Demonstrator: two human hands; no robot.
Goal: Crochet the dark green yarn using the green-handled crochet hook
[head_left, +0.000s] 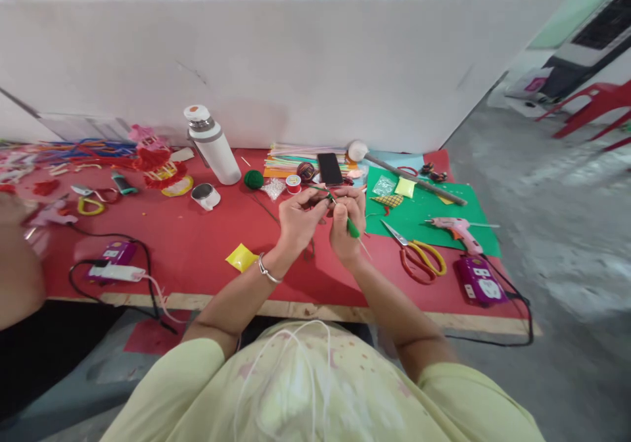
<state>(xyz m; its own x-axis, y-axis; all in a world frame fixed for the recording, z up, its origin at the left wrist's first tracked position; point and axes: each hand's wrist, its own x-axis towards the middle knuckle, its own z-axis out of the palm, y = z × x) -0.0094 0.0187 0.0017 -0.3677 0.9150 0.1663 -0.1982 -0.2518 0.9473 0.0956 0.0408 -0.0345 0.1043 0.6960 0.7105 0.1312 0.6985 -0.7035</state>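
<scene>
In front of my chest, both hands meet just above the red table covering. My right hand (348, 221) is closed around a crochet hook (352, 228) with a green grip, its thin shaft pointing toward my left fingers. My left hand (298, 215) pinches a small piece of dark yarn (323, 190) at the hook's tip; the fingers partly cover it. Loose dark yarn (266, 208) trails over the table beside the left hand. Just beyond the hands lie a green yarn ball (254, 179), a multicoloured yarn ball (305, 171), a red thread spool (293, 184) and a phone (330, 168).
On the right are scissors (419, 258), a pink glue gun (458, 230) and a purple box (478, 281) with a cord. A white bottle (215, 146) and metal cup (206, 196) stand left. A white partition (296, 67) closes the back. Another person's arm (20, 264) reaches in left.
</scene>
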